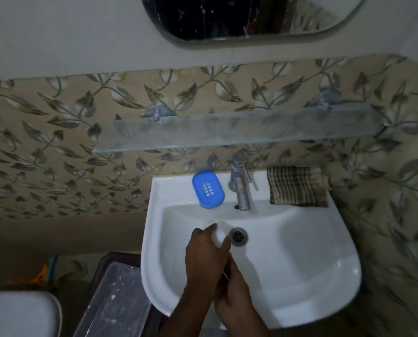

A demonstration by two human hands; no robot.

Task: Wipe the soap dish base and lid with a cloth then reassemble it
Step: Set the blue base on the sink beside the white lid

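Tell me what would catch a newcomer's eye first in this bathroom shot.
The bright blue soap dish on the sink's back ledge, left of the tap. Then the two hands over the basin, the left hand holding something white beside the drain. A striped cloth lies right of the tap.

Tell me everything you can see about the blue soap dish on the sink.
The blue soap dish is an oval piece that looks like plastic, with rounded corners and a raised rim. A small grid of pale rectangular drain holes sits in its middle. It lies flat, turned at a slant, on the back ledge of the white sink, left of the metal tap. Its near edge slightly overhangs the basin. No hand touches it. Whether this is the base or the lid, I cannot tell.
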